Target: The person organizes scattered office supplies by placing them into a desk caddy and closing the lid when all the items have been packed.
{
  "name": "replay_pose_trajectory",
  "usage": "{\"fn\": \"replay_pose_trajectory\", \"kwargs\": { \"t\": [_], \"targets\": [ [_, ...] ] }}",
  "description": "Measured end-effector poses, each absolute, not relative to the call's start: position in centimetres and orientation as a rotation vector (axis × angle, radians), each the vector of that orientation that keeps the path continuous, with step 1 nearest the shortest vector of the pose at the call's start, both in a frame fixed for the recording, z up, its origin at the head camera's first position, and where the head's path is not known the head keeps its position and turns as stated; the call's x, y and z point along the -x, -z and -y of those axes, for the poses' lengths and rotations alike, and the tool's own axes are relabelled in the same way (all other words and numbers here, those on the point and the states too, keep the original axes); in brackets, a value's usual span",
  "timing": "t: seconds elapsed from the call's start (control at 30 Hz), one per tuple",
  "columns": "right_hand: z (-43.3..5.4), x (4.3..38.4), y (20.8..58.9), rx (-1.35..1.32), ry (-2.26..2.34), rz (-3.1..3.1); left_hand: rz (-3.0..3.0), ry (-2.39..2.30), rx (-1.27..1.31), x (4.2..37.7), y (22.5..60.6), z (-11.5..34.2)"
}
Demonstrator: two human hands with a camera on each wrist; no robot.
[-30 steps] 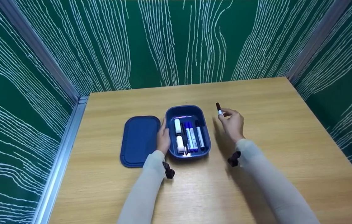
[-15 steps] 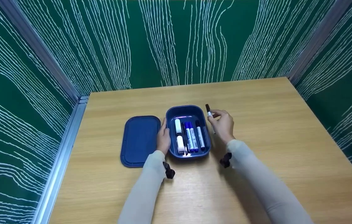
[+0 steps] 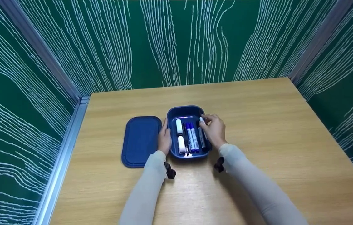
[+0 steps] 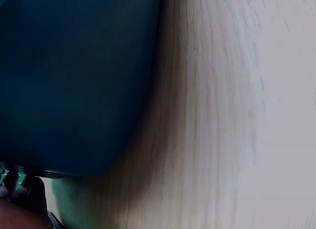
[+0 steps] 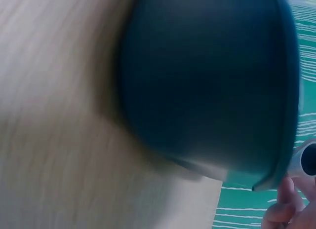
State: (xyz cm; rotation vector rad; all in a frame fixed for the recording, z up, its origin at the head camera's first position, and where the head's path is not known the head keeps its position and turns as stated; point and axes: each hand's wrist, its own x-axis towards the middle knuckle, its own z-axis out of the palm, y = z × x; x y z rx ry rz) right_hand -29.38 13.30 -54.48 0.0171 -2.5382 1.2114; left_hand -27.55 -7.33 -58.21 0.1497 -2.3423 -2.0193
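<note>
My right hand [image 3: 215,129] pinches a whiteboard marker [image 3: 202,120] at the right rim of a dark blue plastic box [image 3: 185,111]. Part of its white barrel shows past the fingertips; the rest is hidden or blends into the dark box. In the right wrist view the marker's round end [image 5: 296,165] sticks up beside the rim. My left hand [image 3: 164,140] lies against the box's left wall, fingers extended along it. Inside are two blue-capped markers [image 3: 192,137], a black marker [image 3: 202,139], a slim black pen [image 3: 185,136] and two white oblong pieces [image 3: 179,126].
A flat dark blue lid [image 3: 141,140] lies on the wooden table [image 3: 245,93], just left of the left hand. Green panels with white wavy lines [image 3: 195,40] stand behind the table and on both sides. A metal rail [image 3: 57,165] runs along the left table edge.
My right hand has carried the marker leftward and toward the body, from the open table on the right to the box's right rim. The left hand, box and lid have stayed put.
</note>
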Motion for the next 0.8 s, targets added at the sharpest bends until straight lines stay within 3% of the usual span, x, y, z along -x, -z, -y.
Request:
{"fn": "replay_pose_trajectory", "kwargs": {
  "t": [0.8],
  "targets": [
    [-11.5, 28.8, 56.4, -0.234, -0.872, 2.562, 2.353, 2.028, -0.160, 27.6, 58.2, 7.5]
  ]
}}
